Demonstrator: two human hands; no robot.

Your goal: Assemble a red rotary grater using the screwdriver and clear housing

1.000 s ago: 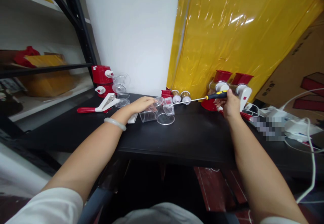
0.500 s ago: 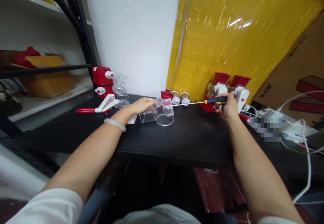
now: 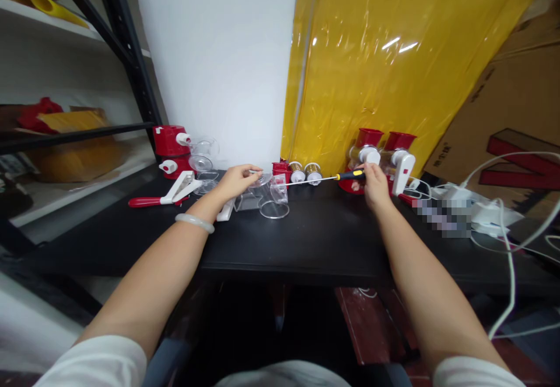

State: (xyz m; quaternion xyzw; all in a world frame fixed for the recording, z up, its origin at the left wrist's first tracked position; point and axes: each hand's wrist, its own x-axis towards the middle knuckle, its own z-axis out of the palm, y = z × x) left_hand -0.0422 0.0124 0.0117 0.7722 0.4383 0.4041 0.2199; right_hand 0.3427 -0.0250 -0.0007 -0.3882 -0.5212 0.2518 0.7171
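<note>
My left hand [image 3: 237,182] is closed over a clear plastic housing [image 3: 274,209] lying on the black table, its fingers partly hidden behind the plastic. My right hand [image 3: 375,185] grips the rear of a black-and-yellow screwdriver [image 3: 350,175], held nearly level. The long metal shaft points left, and its tip meets the squarish end of the housing; whether it sits in a screw is too small to make out. Beside my left wrist lies a white plastic piece [image 3: 225,210]. Behind the shaft are two drum-shaped parts [image 3: 313,173] with white ends and a red part [image 3: 280,169].
Red bases [image 3: 170,142] are stacked at the left, near more clear parts [image 3: 202,159] and a white crank arm with a red handle [image 3: 146,201]. Red-topped graters [image 3: 368,137] stand behind my right hand. White cables and plugs [image 3: 494,218] crowd the table's right side.
The view has shifted slightly, moving most things left in the picture. My right hand's fingers have curled in around the screwdriver's rear end. My left hand stays on the clear housing.
</note>
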